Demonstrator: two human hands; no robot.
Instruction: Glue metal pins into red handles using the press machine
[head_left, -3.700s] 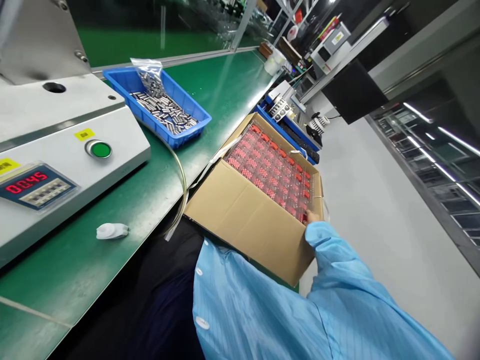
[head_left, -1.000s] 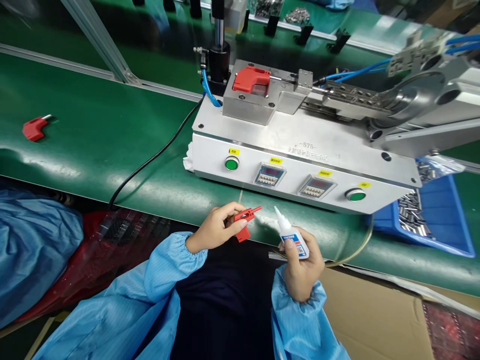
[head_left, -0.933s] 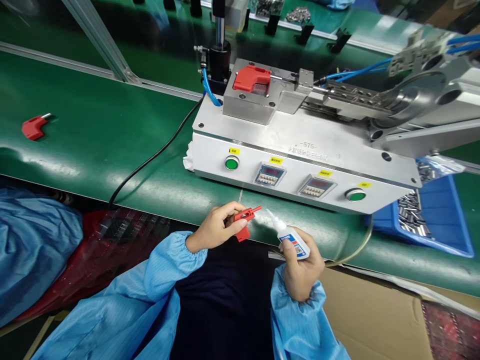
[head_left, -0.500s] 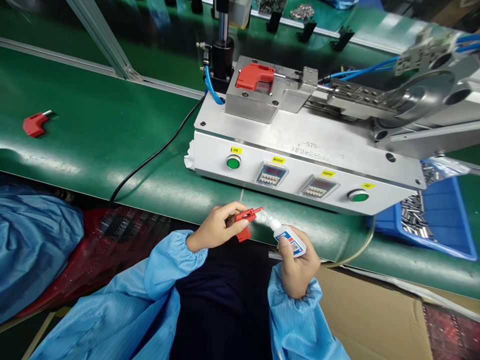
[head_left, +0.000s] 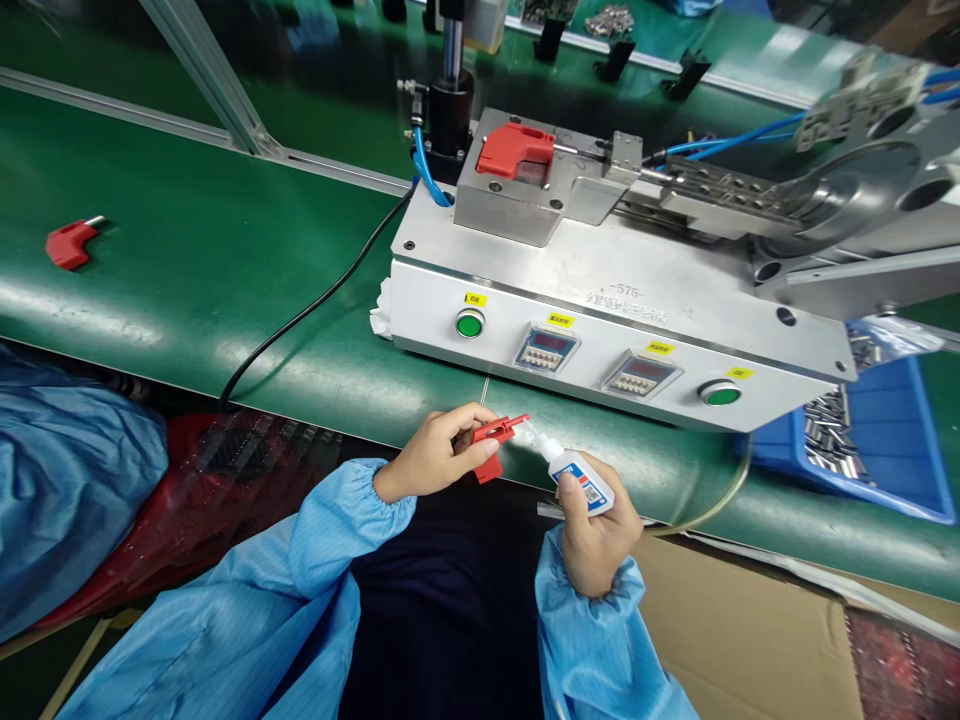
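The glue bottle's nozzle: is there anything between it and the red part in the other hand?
Nothing visible. The right hand tilts the glue bottle so its nozzle reaches the end of the red part pinched in the left hand; no object lies between them.

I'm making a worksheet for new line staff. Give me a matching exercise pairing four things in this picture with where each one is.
Things:
1. glue bottle
2. small red part
3. metal pins
4. red piece with metal pin

Places:
A. in the blue tray
B. in the right hand
C. alone on the green belt
D. in the left hand

Pairs: 1-B, 2-D, 3-A, 4-C
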